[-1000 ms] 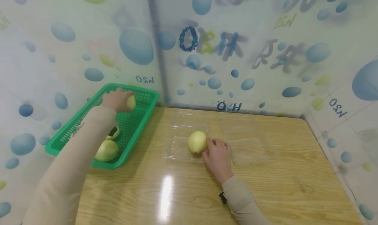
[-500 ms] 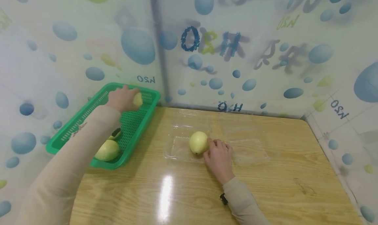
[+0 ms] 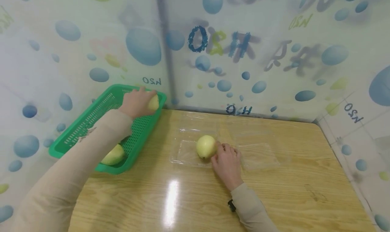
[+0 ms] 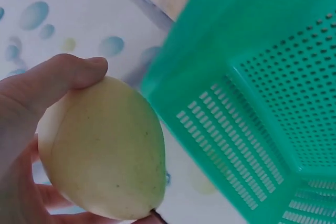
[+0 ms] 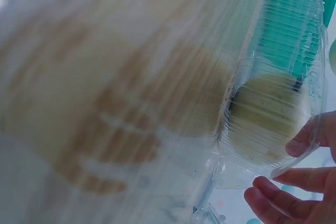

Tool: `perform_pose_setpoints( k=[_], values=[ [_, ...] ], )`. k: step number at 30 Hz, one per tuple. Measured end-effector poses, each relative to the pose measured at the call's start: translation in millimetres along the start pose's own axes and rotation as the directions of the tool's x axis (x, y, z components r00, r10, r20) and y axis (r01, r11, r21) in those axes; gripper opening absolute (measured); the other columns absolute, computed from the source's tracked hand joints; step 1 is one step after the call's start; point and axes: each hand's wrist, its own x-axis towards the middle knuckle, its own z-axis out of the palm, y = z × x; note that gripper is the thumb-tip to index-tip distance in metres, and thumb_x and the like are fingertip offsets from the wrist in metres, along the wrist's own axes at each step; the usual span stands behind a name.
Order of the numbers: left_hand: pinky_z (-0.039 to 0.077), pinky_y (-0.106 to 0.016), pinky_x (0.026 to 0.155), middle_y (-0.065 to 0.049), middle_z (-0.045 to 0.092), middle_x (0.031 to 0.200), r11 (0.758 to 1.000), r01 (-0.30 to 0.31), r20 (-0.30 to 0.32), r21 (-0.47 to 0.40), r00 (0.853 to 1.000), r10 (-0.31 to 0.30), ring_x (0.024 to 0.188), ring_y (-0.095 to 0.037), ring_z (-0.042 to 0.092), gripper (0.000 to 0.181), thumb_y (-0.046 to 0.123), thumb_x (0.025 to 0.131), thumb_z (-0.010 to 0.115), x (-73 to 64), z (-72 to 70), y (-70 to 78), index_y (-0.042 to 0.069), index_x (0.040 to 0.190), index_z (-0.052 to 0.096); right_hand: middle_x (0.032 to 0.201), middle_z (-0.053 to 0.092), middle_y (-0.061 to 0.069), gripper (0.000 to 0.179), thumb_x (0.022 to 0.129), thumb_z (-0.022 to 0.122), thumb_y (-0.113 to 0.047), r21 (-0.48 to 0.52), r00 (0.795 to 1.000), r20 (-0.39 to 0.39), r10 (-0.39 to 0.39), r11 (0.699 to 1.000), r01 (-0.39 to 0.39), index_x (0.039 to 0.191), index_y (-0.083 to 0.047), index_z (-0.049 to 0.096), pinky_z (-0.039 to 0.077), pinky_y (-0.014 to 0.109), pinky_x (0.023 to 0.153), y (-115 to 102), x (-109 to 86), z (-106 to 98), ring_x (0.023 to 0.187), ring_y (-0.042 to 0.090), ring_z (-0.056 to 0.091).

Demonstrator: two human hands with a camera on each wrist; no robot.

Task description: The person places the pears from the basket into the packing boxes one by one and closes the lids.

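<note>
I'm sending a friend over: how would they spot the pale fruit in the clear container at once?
On the wooden table, right of the green basket, find the open clear container, its edge pinched by the right hand. The pale yellow-green fruit sits in its left half. It is the only one there; others are in the left hand and the basket.

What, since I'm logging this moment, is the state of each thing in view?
Held fruit: visible side uncut
Left hand: curled round held fruit
Green basket: upright, open-topped
Basket fruit: inside, partly hidden
Clear container: open
Container fruit: uncut where visible, in left half
Right hand: pinching container's edge
</note>
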Motion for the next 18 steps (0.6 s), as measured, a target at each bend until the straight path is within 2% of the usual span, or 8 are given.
perform_pose_setpoints(
  k=[8,15,18],
  values=[
    [0.052,-0.05,0.055,-0.03,0.054,0.109,0.999,-0.052,-0.006,0.012,0.999,0.052,0.076,-0.043,0.06,0.065,0.032,0.08,0.075,2.7,-3.3,23.8,0.006,0.133,0.047,0.104,0.063,0.017,0.044,0.079,0.067,-0.01,-0.001,1.0,-0.009,-0.007,1.0,0.007,0.122,0.0,0.061,0.039,0.057,0.09,0,0.1,-2,0.096,0.037,0.06],
    [0.052,-0.045,0.051,-0.029,0.054,0.105,0.998,-0.067,-0.022,0.019,0.997,0.068,0.068,-0.038,0.059,0.068,0.036,0.08,0.074,3.3,3.0,37.8,0.003,0.132,0.046,0.104,0.063,0.017,0.044,0.079,0.067,-0.011,-0.01,1.0,-0.012,-0.014,1.0,0.014,0.121,0.0,0.061,0.04,0.056,0.09,2,-0.3,2,0.095,0.037,0.061],
    [0.05,-0.043,0.049,-0.028,0.054,0.105,0.995,-0.094,-0.018,0.013,0.995,0.095,0.069,-0.036,0.058,0.07,0.038,0.079,0.075,1.1,5.6,45.0,0.003,0.131,0.045,0.104,0.063,0.018,0.043,0.079,0.066,-0.011,-0.015,1.0,-0.015,-0.018,1.0,0.018,0.121,0.0,0.062,0.04,0.056,0.09,2,0.4,3,0.094,0.037,0.061]
  ],
)
